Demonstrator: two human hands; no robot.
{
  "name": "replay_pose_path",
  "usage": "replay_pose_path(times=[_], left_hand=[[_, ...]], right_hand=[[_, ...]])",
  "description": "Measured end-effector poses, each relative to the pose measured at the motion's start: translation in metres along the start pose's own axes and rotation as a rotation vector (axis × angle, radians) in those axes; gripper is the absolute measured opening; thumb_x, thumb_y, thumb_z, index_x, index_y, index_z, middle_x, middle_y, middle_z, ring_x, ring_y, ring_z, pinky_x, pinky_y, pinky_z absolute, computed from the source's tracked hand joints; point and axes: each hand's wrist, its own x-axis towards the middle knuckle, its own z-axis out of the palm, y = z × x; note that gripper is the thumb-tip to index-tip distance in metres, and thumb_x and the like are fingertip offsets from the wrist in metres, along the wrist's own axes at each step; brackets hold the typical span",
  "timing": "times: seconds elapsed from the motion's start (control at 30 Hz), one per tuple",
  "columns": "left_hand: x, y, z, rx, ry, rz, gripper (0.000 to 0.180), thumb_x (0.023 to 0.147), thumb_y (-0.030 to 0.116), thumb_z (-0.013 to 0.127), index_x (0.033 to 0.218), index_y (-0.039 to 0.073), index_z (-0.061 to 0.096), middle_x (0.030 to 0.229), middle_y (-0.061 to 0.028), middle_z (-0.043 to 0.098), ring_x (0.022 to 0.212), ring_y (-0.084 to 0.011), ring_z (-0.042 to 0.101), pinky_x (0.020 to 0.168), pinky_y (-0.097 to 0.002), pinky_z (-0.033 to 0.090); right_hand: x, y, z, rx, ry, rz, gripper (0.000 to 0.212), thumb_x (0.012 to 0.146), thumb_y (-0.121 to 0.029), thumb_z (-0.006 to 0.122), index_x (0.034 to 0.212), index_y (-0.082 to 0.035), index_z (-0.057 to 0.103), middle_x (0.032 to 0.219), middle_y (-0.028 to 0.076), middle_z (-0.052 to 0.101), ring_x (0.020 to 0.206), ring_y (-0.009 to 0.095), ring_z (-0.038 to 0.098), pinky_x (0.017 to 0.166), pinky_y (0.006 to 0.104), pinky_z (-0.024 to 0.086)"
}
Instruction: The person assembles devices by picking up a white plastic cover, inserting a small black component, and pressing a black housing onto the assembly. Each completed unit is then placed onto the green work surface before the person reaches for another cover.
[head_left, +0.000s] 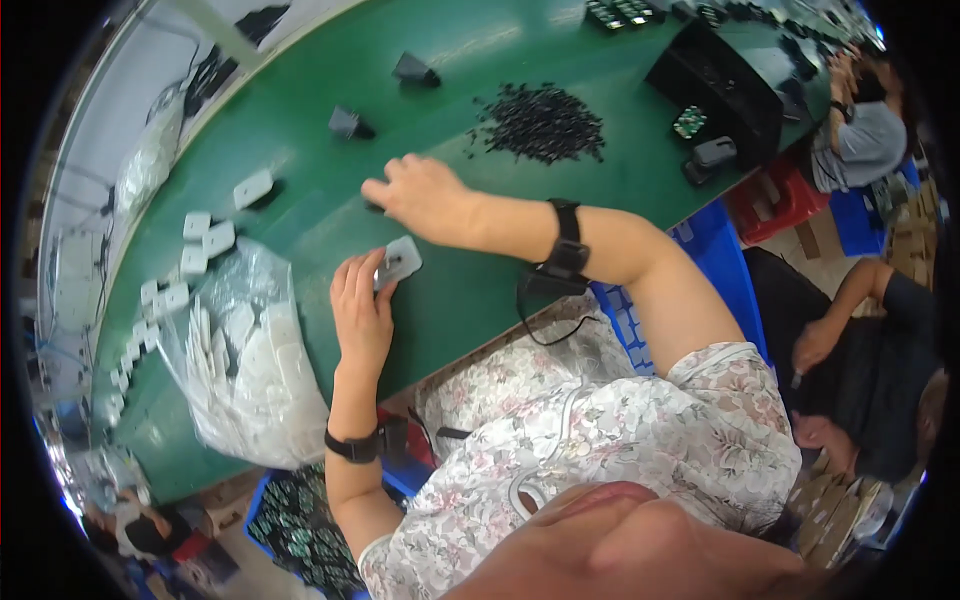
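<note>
My left hand (360, 305) grips a small white plastic casing (404, 262) by its left side, with a dark spot on its face. The casing is at or just above the green tabletop. Beyond it, my right hand (425, 198) hovers low over the table with fingers curled. A dark patch shows under its fingertips, and what they hold is hidden. Two small black blocks (350, 122) stand farther off, and a loose pile of small black parts (540, 122) lies to the right of them.
White casings (218, 238) run in a line along the left. A clear bag of white parts (262, 375) lies left of my forearm. A black bin (722, 95) stands at the right, near a dark device (712, 158). Blue crates sit below the table edge; other people are nearby.
</note>
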Motion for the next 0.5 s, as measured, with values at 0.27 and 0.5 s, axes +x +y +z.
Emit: replay_pose_path(times=[0.27,0.5], left_hand=[[-0.002,-0.008,-0.003,-0.317,0.117,-0.206,0.048,0.075,-0.002,0.065,0.121,0.006,0.053,0.114,-0.0133,0.058,0.108,-0.0322,0.053,0.093,-0.0382,0.042],[-0.021,-0.018,-0.019,-0.435,0.161,-0.26,0.052,0.078,-0.013,0.052,0.126,0.008,0.054,0.131,-0.0097,0.053,0.119,-0.028,0.051,0.099,-0.0348,0.042]], right_hand=[[-0.012,0.021,-0.031,0.665,0.076,0.106,0.032,0.078,-0.014,0.07,0.107,-0.002,0.061,0.102,0.013,0.065,0.091,0.027,0.064,0.079,0.0323,0.05],[-0.019,-0.017,-0.025,0.566,-0.046,-0.192,0.031,0.076,-0.01,0.07,0.105,-0.004,0.061,0.104,0.009,0.064,0.094,0.027,0.06,0.08,0.0343,0.049]])
